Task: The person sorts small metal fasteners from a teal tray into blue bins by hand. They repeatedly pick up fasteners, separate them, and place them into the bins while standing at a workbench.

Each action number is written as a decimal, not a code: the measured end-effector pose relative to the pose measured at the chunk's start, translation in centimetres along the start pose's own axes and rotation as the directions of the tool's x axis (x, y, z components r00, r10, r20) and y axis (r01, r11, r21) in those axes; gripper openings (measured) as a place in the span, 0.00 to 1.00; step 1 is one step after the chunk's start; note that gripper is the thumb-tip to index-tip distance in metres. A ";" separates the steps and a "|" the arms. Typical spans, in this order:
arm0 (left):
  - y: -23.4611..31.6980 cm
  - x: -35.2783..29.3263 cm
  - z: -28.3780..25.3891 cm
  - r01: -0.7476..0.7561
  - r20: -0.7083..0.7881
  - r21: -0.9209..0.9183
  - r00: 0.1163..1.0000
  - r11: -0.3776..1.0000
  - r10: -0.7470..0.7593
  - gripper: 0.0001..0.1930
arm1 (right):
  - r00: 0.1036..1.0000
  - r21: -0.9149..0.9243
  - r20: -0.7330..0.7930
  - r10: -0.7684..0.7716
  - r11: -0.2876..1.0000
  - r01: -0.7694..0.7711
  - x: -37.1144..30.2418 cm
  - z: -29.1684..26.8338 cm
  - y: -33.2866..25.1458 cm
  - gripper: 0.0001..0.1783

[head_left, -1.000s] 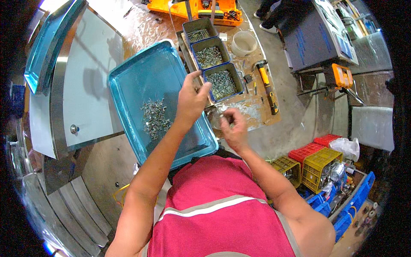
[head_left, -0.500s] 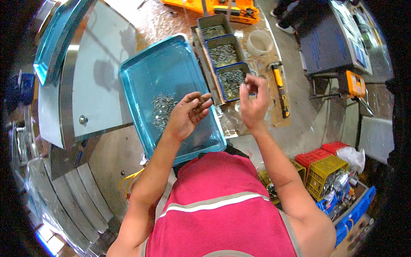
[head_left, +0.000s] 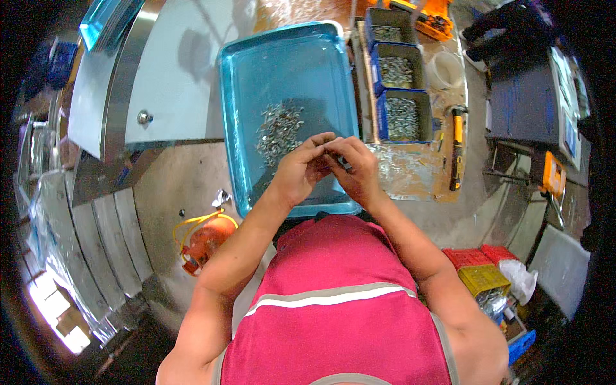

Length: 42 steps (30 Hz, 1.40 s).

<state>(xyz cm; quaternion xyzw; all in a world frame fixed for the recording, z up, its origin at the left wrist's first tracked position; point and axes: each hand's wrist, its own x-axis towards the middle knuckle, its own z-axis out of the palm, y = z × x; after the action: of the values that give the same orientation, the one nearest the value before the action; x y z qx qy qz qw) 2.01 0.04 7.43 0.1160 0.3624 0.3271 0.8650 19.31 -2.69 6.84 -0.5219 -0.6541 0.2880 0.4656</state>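
My left hand (head_left: 300, 171) and my right hand (head_left: 357, 168) meet fingertip to fingertip over the near right part of a blue plastic tray (head_left: 244, 77). The fingers of both pinch something small between them; it is too small to make out. A loose heap of small metal parts (head_left: 278, 130) lies in the tray just beyond my left hand. To the right stand three blue bins (head_left: 402, 117) filled with similar metal pieces.
A yellow-handled tool (head_left: 456, 149) lies right of the bins, next to a white round tub (head_left: 444, 69). An orange case (head_left: 431, 20) sits at the back. Red and yellow crates (head_left: 476, 269) are low right. A grey steel cabinet (head_left: 160, 83) stands left, an orange object (head_left: 204, 240) on the floor.
My right hand has come back from the nearest bin toward my left hand. Both hands now touch over the tray's near right part. The view has shifted as my head moved.
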 end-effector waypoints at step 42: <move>-2.6 -10.8 -18.3 0.022 -0.243 0.953 0.649 0.301 0.721 0.10 | 0.486 -0.164 0.838 -0.248 0.735 0.658 -5.1 19.8 5.2 0.15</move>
<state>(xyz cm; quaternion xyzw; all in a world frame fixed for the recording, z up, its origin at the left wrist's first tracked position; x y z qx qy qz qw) -15.26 -9.59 -0.78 0.5264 0.7108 0.2896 0.3658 3.57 -3.90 -7.16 -0.2419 -0.9522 0.1768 0.0597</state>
